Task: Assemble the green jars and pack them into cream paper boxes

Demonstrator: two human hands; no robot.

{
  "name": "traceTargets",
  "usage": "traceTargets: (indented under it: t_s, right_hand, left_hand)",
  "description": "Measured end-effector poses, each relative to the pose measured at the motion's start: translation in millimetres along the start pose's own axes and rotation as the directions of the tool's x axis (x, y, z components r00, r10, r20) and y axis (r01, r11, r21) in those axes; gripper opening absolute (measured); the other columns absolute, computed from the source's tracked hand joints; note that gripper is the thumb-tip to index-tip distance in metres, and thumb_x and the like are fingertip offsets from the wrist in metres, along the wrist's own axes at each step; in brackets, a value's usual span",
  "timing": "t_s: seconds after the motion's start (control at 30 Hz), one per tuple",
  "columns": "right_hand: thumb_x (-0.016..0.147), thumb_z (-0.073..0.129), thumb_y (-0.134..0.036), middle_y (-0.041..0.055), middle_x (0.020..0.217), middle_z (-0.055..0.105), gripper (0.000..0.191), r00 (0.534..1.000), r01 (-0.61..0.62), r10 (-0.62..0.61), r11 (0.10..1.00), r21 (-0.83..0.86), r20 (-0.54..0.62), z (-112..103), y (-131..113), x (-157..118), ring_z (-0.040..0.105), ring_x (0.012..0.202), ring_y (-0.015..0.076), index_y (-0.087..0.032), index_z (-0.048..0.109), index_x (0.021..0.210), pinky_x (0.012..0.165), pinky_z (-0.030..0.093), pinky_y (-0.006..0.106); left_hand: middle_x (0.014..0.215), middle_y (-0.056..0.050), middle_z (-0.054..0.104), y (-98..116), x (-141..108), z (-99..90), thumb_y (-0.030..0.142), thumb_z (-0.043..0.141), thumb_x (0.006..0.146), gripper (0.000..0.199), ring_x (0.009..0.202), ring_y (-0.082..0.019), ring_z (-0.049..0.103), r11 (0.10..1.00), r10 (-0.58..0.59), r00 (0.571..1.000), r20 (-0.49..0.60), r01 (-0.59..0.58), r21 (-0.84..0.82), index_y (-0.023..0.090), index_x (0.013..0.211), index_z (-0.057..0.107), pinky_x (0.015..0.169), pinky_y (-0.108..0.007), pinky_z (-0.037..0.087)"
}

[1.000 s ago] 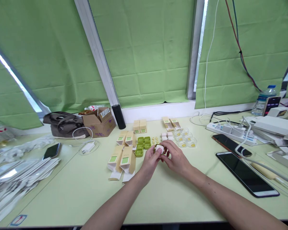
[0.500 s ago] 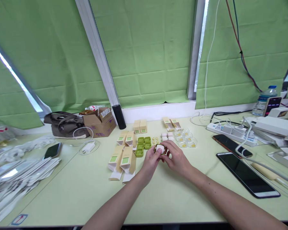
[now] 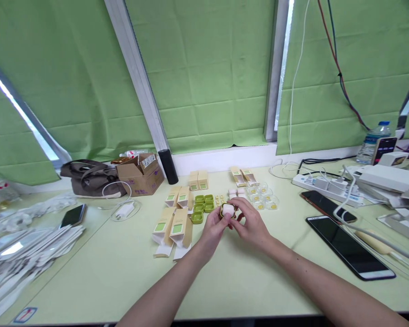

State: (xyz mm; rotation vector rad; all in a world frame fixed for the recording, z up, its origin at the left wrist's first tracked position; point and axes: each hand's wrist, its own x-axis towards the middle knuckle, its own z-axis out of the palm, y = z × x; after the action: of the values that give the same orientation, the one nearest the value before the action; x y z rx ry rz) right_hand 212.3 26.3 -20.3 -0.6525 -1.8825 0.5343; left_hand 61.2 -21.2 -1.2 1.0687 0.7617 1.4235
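A small green case point(image 3: 222, 211) with a whitish-pink block point(image 3: 228, 209) inside it is between my hands above the table. My left hand point(image 3: 214, 230) grips its left and near side, the thumb at the near edge. Around the right side curl the fingers of my right hand point(image 3: 251, 221). Left of the hands stand several empty green cases point(image 3: 197, 217) in two columns. Tiny yellowish pieces point(image 3: 219, 198) lie beside them. Behind my right hand are more whitish-pink blocks point(image 3: 232, 192) and clear domed covers point(image 3: 265, 198) with yellow centres.
Open cream boxes point(image 3: 181, 229) lie at the left, with others point(image 3: 242, 176) farther back. A carton point(image 3: 141, 176), grey bag point(image 3: 93, 178) and black cylinder point(image 3: 168, 167) stand at the back left. To the right lie phones point(image 3: 349, 247), a power strip point(image 3: 327, 188) and cables.
My left thumb has slid off the whitish-pink block toward the case's near edge, showing more of the block. Both hands keep their hold; the view has shifted slightly.
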Motion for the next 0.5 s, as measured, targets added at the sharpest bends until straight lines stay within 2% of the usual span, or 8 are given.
traceTargets:
  t_s: [0.17, 0.3, 0.4, 0.5]
  right_hand:
    - [0.091, 0.068, -0.017, 0.0099, 0.130, 0.060, 0.044, 0.998, -0.047, 0.054, 0.988, 0.150, -0.041, -0.8, -5.9, 3.3, 0.065, 0.115, 0.0254, -0.029, 0.064, 0.133, 0.088, 0.064, 0.042]
    - [0.091, 0.071, -0.024, 0.0088, 0.134, 0.059, 0.046, 0.992, -0.103, 0.122, 0.941, 0.322, -0.039, -1.1, -7.2, 6.3, 0.063, 0.123, 0.0245, -0.031, 0.064, 0.136, 0.098, 0.063, 0.042]
    - [0.089, 0.077, -0.030, 0.0086, 0.129, 0.063, 0.049, 0.979, -0.155, 0.193, 0.909, 0.388, -0.060, -0.1, -5.8, 7.2, 0.066, 0.118, 0.0237, -0.029, 0.061, 0.136, 0.101, 0.062, 0.043]
    - [0.086, 0.081, -0.035, 0.0070, 0.119, 0.067, 0.051, 0.970, -0.184, 0.232, 0.891, 0.415, -0.068, 0.6, -4.7, 7.7, 0.070, 0.110, 0.0230, -0.028, 0.058, 0.130, 0.098, 0.063, 0.043]
  left_hand:
    - [0.115, -0.012, 0.069, 0.3, 2.3, -6.8, 0.048, 0.085, 0.082, 0.052, 0.099, -0.022, 0.064, 0.999, 0.025, 0.999, 0.019, -0.026, 0.027, 0.017, 0.121, 0.071, 0.079, -0.029, 0.048]
    - [0.129, -0.013, 0.065, 3.9, 3.6, -12.5, 0.046, 0.082, 0.084, 0.055, 0.116, -0.026, 0.058, 0.974, 0.189, 0.982, -0.016, -0.185, 0.134, 0.021, 0.131, 0.066, 0.089, -0.033, 0.050]
    - [0.133, -0.014, 0.063, 7.6, 2.9, -13.0, 0.043, 0.082, 0.084, 0.051, 0.121, -0.027, 0.056, 0.942, 0.266, 0.963, -0.029, -0.254, 0.220, 0.020, 0.127, 0.067, 0.097, -0.036, 0.050]
    - [0.132, -0.015, 0.063, 9.3, 1.8, -11.3, 0.044, 0.081, 0.085, 0.051, 0.120, -0.028, 0.057, 0.933, 0.276, 0.961, -0.032, -0.260, 0.247, 0.019, 0.126, 0.067, 0.097, -0.037, 0.050]
